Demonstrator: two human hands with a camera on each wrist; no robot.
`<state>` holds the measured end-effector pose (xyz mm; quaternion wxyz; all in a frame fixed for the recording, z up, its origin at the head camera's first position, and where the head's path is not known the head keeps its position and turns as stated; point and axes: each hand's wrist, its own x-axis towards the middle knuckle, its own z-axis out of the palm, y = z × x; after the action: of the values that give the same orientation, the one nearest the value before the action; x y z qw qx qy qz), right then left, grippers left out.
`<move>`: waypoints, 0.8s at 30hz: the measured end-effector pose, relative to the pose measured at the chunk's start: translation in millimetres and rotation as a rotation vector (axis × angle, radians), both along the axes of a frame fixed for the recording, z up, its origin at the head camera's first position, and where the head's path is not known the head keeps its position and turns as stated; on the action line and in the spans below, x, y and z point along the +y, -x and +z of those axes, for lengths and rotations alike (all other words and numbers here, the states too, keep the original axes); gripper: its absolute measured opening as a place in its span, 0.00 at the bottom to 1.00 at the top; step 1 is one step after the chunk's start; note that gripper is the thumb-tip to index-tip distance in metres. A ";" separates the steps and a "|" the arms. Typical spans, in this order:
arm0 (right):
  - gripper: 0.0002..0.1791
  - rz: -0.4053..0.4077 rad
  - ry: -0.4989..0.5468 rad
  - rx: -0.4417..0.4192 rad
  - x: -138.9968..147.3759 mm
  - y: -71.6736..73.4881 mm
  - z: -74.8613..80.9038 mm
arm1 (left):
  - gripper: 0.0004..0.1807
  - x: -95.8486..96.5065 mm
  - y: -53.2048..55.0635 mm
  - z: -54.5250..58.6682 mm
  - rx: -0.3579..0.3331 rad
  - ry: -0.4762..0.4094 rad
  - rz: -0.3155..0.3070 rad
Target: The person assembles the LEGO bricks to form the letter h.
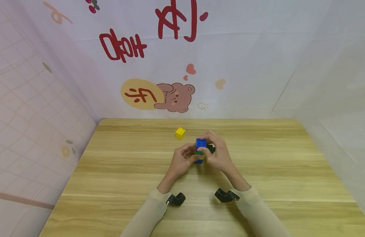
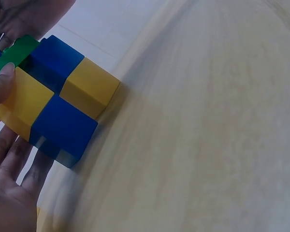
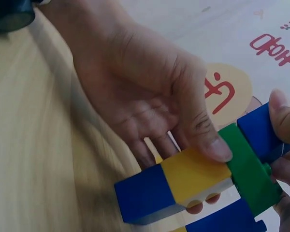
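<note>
Two short columns of toy building blocks stand side by side on the table. In one, a yellow block (image 3: 191, 176) sits over a blue block (image 3: 147, 195); in the other, a blue block (image 2: 55, 60) sits over a yellow block (image 2: 89, 87). A longer green block (image 3: 251, 169) bridges both tops. My left hand (image 1: 181, 160) grips the stack at its side, thumb on the yellow block near the green one. With thumb and fingers, my right hand (image 1: 219, 154) pinches a blue block (image 1: 201, 143) on one end of the green block.
A separate yellow block (image 1: 180, 133) lies farther back, left of the stack. The wooden table (image 1: 117, 177) meets a printed white wall cloth (image 1: 244, 62) at its rear edge. Black wrist devices (image 1: 226, 195) stick out inward from both sleeves.
</note>
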<state>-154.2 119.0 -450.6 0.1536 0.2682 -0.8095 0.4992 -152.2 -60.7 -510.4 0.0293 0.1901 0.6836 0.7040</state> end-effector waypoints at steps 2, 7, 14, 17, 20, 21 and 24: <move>0.16 0.006 -0.001 0.020 0.4 1.2 -1.7 | 0.21 0.3 -0.2 0.5 -0.008 -0.004 -0.001; 0.17 0.031 -0.018 0.051 1.6 4.0 -4.1 | 0.21 1.7 -0.4 0.8 -0.032 -0.013 0.010; 0.20 0.042 0.020 -0.038 5.8 3.2 -8.2 | 0.21 2.2 -0.4 -0.6 -0.013 0.002 0.001; 0.26 0.048 0.062 -0.127 7.7 2.2 -10.1 | 0.21 0.8 -1.6 -1.1 -0.010 -0.005 0.006; 0.31 0.030 0.078 -0.189 10.3 1.0 -10.4 | 0.21 -0.3 -2.5 -1.3 -0.004 -0.008 0.010; 0.32 0.019 0.076 -0.201 11.3 0.2 -10.4 | 0.20 -0.3 -2.6 -0.5 -0.004 -0.009 0.008; 0.26 -0.004 0.066 -0.223 11.4 -2.1 -9.7 | 0.21 -2.2 -2.6 -1.2 0.018 0.011 0.008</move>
<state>-152.1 130.4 -460.4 0.0722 0.2040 -0.8052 0.5521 -149.6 -63.0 -511.6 0.0214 0.1933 0.6887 0.6985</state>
